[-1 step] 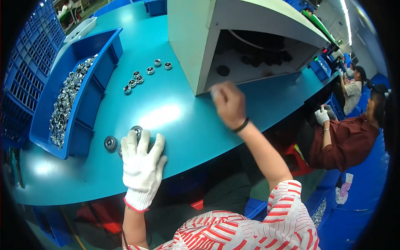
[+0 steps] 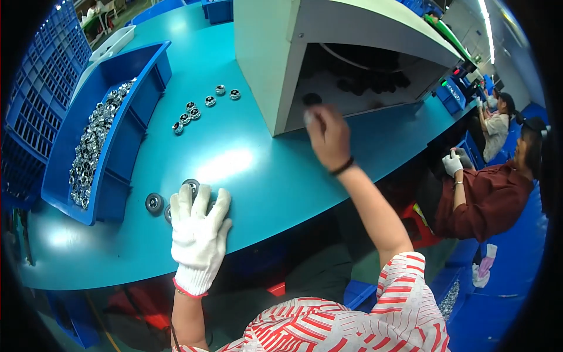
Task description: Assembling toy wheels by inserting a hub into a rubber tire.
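Note:
My left hand (image 2: 197, 233), in a white knit glove, lies over small black wheels with its fingers spread. One wheel (image 2: 190, 185) shows at the fingertips; others are partly hidden beneath the glove. A separate black wheel (image 2: 154, 203) lies just left of it. My bare right hand (image 2: 329, 138) is slightly blurred, its fingers partly curled but apart, with nothing visible between them. It hovers at the front opening of a pale box-like housing (image 2: 264, 64). Close beyond its fingertips, a black round piece (image 2: 312, 99) lies inside, with more dark pieces (image 2: 375, 83) deeper in shadow.
A long blue bin (image 2: 120, 170) of shiny metal parts (image 2: 97, 135) stands at left on the teal table (image 2: 193, 144). Several chrome-rimmed pieces (image 2: 194, 112) lie between bin and housing. Blue crates (image 2: 44, 82) rise at far left. Co-workers (image 2: 489, 199) sit along the right.
My right hand has shifted slightly to the right and its fingertips have come up close to the black round piece. My left hand stays over the wheels.

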Tool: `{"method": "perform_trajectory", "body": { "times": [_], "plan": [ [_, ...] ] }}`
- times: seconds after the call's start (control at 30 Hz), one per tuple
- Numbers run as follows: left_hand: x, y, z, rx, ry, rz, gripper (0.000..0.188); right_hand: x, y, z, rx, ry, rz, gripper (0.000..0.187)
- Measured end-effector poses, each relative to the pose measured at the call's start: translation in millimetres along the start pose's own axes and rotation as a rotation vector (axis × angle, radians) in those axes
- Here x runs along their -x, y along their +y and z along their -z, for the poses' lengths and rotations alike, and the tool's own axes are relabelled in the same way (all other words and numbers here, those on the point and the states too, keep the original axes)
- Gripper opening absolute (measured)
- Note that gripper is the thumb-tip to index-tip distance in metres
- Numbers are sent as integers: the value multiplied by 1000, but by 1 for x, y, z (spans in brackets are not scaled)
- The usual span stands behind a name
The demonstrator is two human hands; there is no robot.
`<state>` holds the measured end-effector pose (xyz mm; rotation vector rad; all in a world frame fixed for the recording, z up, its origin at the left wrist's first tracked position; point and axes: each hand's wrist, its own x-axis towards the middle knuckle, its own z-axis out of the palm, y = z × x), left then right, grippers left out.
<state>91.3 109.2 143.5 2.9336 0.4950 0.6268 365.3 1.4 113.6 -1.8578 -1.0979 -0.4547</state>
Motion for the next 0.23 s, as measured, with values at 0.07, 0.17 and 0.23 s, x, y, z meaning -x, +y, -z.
{"method": "perform_trajectory", "body": {
  "times": [0.07,0.17,0.23],
  "plan": [
    [-5,2,-2,36,39,-31,49,-26,36,4,122,73,-29,19],
    [0,-1,-3,40,75,21,50,-43,69,-5,349,-185,14,26],
    [4,-4,-5,-10,68,53,49,-45,72,-8,347,-412,-82,32]
  ]
}}
